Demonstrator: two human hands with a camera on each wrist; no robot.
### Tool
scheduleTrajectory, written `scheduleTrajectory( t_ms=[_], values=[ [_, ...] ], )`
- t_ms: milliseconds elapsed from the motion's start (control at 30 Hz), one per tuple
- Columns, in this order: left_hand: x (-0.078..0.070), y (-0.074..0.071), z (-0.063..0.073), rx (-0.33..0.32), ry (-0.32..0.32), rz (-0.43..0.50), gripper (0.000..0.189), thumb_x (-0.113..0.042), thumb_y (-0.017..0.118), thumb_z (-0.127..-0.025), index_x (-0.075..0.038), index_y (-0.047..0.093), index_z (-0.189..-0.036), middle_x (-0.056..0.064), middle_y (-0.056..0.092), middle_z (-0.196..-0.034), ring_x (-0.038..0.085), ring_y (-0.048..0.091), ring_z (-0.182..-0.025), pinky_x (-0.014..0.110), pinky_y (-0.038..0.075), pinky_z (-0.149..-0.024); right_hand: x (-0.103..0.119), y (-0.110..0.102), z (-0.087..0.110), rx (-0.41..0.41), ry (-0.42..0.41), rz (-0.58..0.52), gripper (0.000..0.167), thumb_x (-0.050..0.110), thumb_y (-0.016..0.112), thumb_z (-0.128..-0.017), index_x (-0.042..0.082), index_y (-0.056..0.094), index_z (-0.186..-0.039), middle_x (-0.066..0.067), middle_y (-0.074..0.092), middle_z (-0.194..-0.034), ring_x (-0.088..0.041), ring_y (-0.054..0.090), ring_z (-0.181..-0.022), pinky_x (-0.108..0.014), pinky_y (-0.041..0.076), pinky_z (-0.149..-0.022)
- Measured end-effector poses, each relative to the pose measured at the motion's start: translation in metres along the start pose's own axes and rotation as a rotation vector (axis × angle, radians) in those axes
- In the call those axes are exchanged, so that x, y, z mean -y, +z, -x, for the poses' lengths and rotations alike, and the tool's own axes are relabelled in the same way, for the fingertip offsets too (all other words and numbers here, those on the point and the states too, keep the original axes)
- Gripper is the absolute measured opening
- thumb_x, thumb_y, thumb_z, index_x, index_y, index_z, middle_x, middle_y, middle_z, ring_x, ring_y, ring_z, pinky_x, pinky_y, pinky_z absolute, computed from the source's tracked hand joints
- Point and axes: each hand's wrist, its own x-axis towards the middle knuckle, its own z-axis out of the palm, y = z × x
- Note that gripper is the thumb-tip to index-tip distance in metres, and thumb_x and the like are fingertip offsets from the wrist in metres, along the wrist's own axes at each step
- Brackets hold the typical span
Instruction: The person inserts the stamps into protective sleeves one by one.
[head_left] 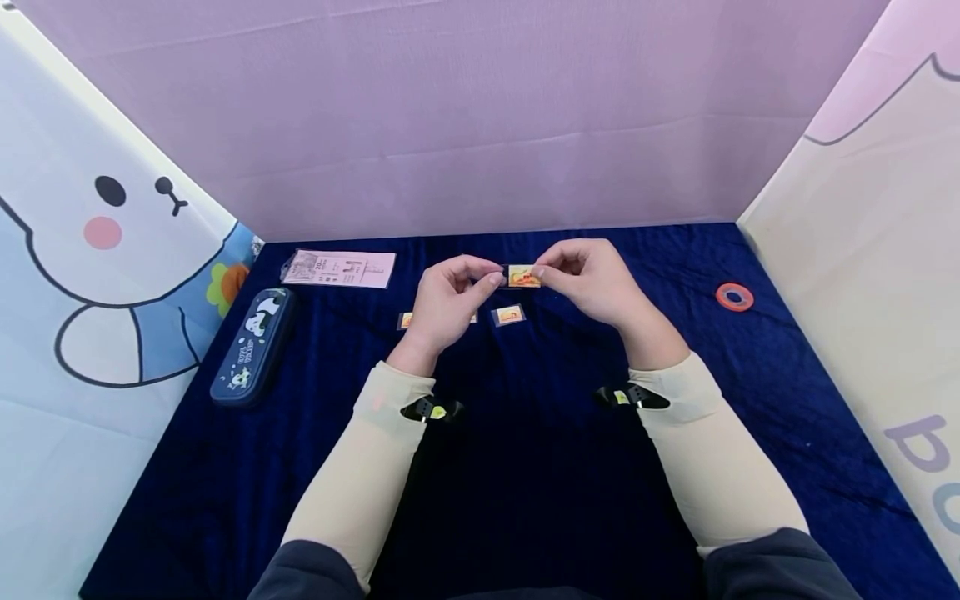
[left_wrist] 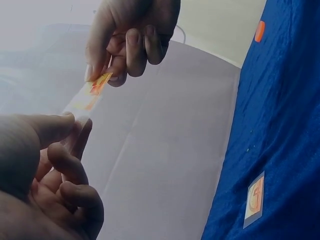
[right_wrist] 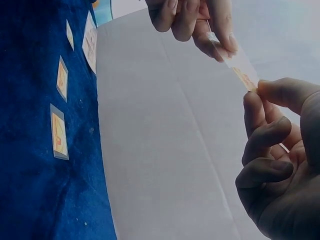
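Over the far part of the table, both hands hold one small orange-and-yellow picture card (head_left: 524,276) with a clear sleeve (right_wrist: 240,59). My left hand (head_left: 446,306) pinches the clear sleeve end between thumb and forefinger. The thumb and forefinger of my right hand (head_left: 592,279) pinch the picture end. How far the card sits inside the sleeve I cannot tell. Below on the cloth lies a similar sleeved card (head_left: 508,314). Two more, a middle card (right_wrist: 62,80) and a farther card (right_wrist: 70,35), show in the right wrist view; my left hand partly hides them in the head view.
Dark blue cloth (head_left: 525,450) covers the table. At the back left lies a pink printed packet (head_left: 345,269), with a navy panda pencil case (head_left: 253,346) in front of it. A red-orange ring-shaped roll (head_left: 733,297) lies far right. Fabric walls enclose the back and sides.
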Motion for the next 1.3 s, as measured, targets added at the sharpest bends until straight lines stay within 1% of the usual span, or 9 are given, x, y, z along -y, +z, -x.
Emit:
scheduleTrajectory(
  t_ms=[200,300,467,567,767,900,1067,1300],
  values=[
    [-0.0020,0.0005,0.0006,-0.004,-0.006,0.011,0.015,-0.018,0.079,-0.097,-0.007,0.080,-0.107,0.005,0.079,-0.094,0.014,0.046,-0.048,0.025,0.039,-0.044,0.0004,0.0009,0.0000,0.003,-0.008,-0.015,0.011,0.020,0.077,-0.098,0.010,0.081,-0.100,-0.006,0.074,-0.090,-0.024,0.062,-0.071,-0.028,0.047,-0.062],
    [-0.0009,0.0014,0.0003,-0.005,-0.014,0.008,0.014,-0.018,0.080,-0.096,-0.008,0.080,-0.106,0.004,0.079,-0.093,0.014,0.046,-0.049,0.024,0.039,-0.044,0.0018,0.0023,0.0001,0.015,-0.009,-0.030,0.011,0.019,0.077,-0.099,0.009,0.081,-0.100,-0.007,0.074,-0.089,-0.027,0.063,-0.072,-0.028,0.049,-0.062],
    [0.0005,0.0024,-0.0003,-0.002,-0.021,0.011,0.013,-0.017,0.080,-0.096,-0.007,0.080,-0.105,0.004,0.079,-0.091,0.013,0.046,-0.050,0.024,0.039,-0.044,0.0030,0.0035,0.0001,0.020,-0.009,-0.021,0.011,0.020,0.077,-0.099,0.010,0.082,-0.100,-0.007,0.074,-0.088,-0.029,0.062,-0.072,-0.028,0.049,-0.063],
    [-0.0001,0.0019,0.0000,-0.007,-0.019,0.014,0.012,-0.016,0.079,-0.096,-0.007,0.080,-0.104,0.005,0.077,-0.088,0.014,0.045,-0.049,0.024,0.038,-0.043,0.0035,0.0030,0.0003,0.012,-0.005,-0.012,0.011,0.021,0.078,-0.098,0.011,0.082,-0.101,-0.006,0.074,-0.089,-0.027,0.063,-0.072,-0.028,0.049,-0.063],
    [0.0000,0.0007,-0.0009,-0.039,-0.011,0.010,0.014,-0.015,0.079,-0.096,-0.004,0.080,-0.103,0.002,0.072,-0.086,0.013,0.044,-0.051,0.024,0.036,-0.045,0.0029,0.0011,0.0008,0.012,0.003,-0.017,0.011,0.019,0.077,-0.098,0.010,0.081,-0.102,-0.006,0.074,-0.090,-0.023,0.062,-0.071,-0.028,0.049,-0.063],
    [0.0006,-0.0001,-0.0016,-0.051,-0.007,0.025,0.014,-0.014,0.078,-0.097,-0.002,0.080,-0.104,0.005,0.072,-0.086,0.012,0.046,-0.053,0.023,0.036,-0.047,0.0012,0.0009,0.0000,0.014,0.006,-0.005,0.010,0.019,0.077,-0.098,0.010,0.081,-0.101,-0.006,0.073,-0.089,-0.022,0.059,-0.069,-0.028,0.046,-0.061],
    [0.0001,-0.0009,-0.0014,-0.043,-0.012,0.039,0.012,-0.010,0.076,-0.098,-0.001,0.079,-0.105,0.005,0.073,-0.087,0.011,0.047,-0.055,0.023,0.037,-0.049,0.0006,0.0010,0.0001,0.012,0.013,0.006,0.010,0.018,0.077,-0.098,0.010,0.081,-0.101,-0.005,0.072,-0.089,-0.022,0.056,-0.068,-0.028,0.044,-0.059],
    [-0.0012,-0.0008,-0.0006,-0.035,-0.012,0.046,0.012,-0.008,0.076,-0.097,0.000,0.079,-0.106,0.001,0.072,-0.086,0.011,0.046,-0.056,0.023,0.036,-0.050,0.0023,0.0013,0.0007,0.014,0.015,0.000,0.009,0.018,0.077,-0.099,0.010,0.081,-0.100,-0.005,0.073,-0.088,-0.021,0.057,-0.068,-0.028,0.044,-0.059]
  ],
)
